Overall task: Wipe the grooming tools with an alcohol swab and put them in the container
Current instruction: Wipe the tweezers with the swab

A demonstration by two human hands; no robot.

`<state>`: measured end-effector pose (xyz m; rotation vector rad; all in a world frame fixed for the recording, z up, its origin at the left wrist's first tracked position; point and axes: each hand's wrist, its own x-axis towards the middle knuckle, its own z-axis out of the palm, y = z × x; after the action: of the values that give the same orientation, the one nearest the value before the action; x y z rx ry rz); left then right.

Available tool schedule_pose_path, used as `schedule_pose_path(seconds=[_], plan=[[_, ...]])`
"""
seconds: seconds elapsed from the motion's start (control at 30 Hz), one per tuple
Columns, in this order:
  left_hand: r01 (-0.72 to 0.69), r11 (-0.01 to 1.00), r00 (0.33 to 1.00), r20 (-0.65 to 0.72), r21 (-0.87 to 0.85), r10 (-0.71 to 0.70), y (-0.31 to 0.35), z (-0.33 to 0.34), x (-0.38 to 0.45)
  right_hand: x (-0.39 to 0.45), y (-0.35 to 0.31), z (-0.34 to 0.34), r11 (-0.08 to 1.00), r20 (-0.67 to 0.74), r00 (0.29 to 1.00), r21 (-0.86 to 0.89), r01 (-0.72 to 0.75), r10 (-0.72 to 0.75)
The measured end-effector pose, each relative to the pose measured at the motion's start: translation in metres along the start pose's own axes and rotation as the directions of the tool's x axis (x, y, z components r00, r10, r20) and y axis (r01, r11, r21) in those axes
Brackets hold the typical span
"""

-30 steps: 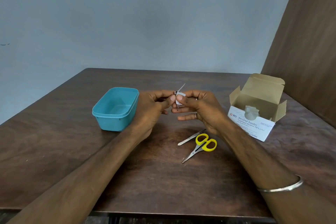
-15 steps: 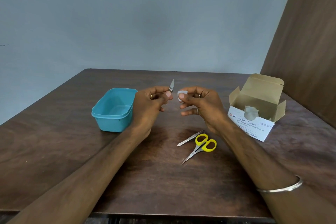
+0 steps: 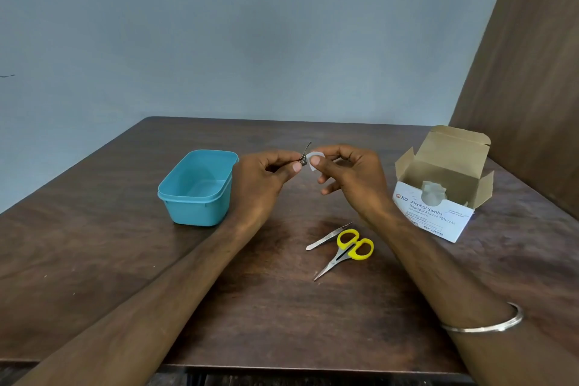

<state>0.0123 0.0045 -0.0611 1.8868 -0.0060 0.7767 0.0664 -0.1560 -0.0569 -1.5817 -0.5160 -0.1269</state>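
Two hands raised above a dark wooden table (image 3: 94, 260), nearly meeting over its middle. Left hand (image 3: 263, 178) curled around a small metal nail clipper (image 3: 304, 157), lever tilted up and away. Right hand (image 3: 351, 178) pinching a white swab (image 3: 312, 160) between thumb and forefinger, swab just beside the clipper's end, contact too fine to judge. Silver bangle (image 3: 488, 324) on the right forearm. Nearer on the table, below the right hand: metal tweezers (image 3: 327, 236) lying flat, touching or just beside yellow-handled scissors (image 3: 346, 252), blades closed and pointing toward the near edge. Left of the left hand, a teal plastic container (image 3: 197, 197), lid off, nothing visible inside. Well to the right, an open cardboard box (image 3: 438, 197) printed "Alcohol Swabs", flaps up, pale packets showing inside. Behind, a plain blue-grey wall (image 3: 250, 25) and a brown panel (image 3: 532, 72) at right.
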Motion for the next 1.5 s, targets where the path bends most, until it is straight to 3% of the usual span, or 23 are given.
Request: schedule_pose_path(seconds=[0.47, 0.87, 1.17, 1.5], plan=[[-0.042, 0.998, 0.999, 0.007, 0.041, 0.041, 0.003, -0.001, -0.0023, 0.0006, 0.0034, -0.0002, 0.988, 0.02, 0.997, -0.137, 0.07, -0.068], [-0.038, 0.998, 0.999, -0.006, 0.053, 0.039, 0.0026, -0.0011, -0.0022, 0.0, 0.002, 0.0012, 0.992, 0.014, 0.998, -0.117, 0.055, -0.054], [0.124, 0.98, 0.992, 0.053, -0.155, -0.117, 0.0001, -0.0004, -0.0009, 0.0005, 0.0018, 0.0026, 0.998, 0.022, 1.0, 0.061, 0.012, -0.013], [0.218, 0.95, 0.975, 0.079, -0.222, -0.206, 0.0007, -0.001, 0.0004, -0.0003, -0.0011, 0.0015, 1.0, 0.081, 0.997, 0.022, -0.002, 0.0]])
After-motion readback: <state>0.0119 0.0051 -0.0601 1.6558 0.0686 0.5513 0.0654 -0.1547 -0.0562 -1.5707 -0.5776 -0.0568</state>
